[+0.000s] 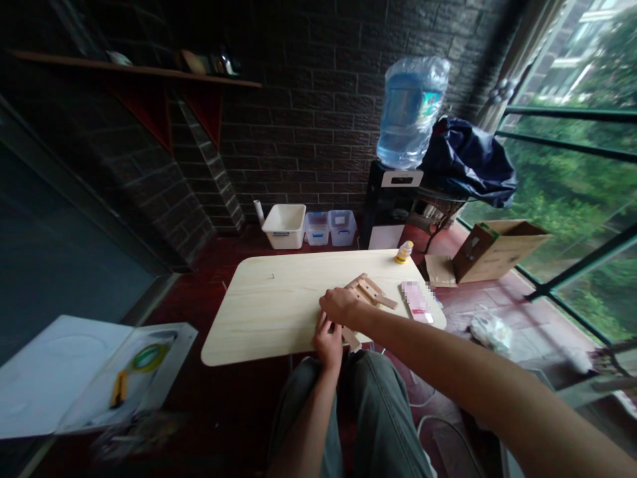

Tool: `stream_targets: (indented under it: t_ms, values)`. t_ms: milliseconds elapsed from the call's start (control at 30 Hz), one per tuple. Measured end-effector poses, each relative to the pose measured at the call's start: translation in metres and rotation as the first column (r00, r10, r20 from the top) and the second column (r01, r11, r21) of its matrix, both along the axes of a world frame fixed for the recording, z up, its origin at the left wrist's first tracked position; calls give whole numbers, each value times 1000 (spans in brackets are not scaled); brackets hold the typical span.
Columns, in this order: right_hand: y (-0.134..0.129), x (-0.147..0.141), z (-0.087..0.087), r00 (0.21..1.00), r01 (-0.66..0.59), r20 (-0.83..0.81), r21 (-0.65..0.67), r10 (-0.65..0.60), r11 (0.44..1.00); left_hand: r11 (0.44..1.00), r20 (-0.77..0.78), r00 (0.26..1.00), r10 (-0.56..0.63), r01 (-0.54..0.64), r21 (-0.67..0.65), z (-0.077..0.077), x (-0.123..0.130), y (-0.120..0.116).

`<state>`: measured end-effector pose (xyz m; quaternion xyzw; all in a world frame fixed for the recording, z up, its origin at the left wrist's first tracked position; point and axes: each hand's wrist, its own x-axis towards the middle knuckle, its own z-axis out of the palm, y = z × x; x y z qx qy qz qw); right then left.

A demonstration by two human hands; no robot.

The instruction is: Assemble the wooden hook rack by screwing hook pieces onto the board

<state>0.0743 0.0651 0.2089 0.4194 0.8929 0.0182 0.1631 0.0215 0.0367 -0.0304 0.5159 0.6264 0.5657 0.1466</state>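
Several light wooden pieces with dark holes, joined into a small wooden assembly [369, 290], lie on the pale table [269, 318] right of its middle. My right hand [338, 305] reaches over its left part, fingers bent together. Just below it, nearer to me, my left hand [328, 342] is at the same end, its fingers raised against my right hand. What lies between the fingers of both hands is too small and covered to name. A flat wooden end [351, 339] sticks out beside my left hand, at the table's front edge.
On the table are a pink packet [417, 302], a yellow-capped bottle [403, 252] and a tiny dark item [273, 276]. An open case [144, 378] with tools stands at left. Bins [285, 228], a water dispenser [391, 206] and a cardboard box [492, 255] stand beyond.
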Motion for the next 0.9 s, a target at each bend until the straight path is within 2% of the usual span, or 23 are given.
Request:
stream_targets:
  t_ms: [100, 400, 567, 767, 900]
  values:
    - [3, -6, -2, 998, 62, -11, -62, -63, 996, 1000, 12, 1000, 0, 1, -23, 0, 0, 0]
    - [1, -5, -1, 988, 146, -41, -74, -150, 986, 1000, 19, 1000, 2, -2, 18, 6, -3, 0]
    - [4, 0, 3, 999, 41, 17, -37, -40, 998, 997, 16, 1000, 16, -17, 71, 10, -2, -3]
    - [3, 8, 5, 982, -172, 78, -6, 172, 985, 995, 4, 999, 35, -35, 89, 11, -2, -3]
    - [1, 13, -3, 982, -175, 79, 45, 171, 984, 997, 7, 1000, 23, -24, 70, 8, -4, -3]
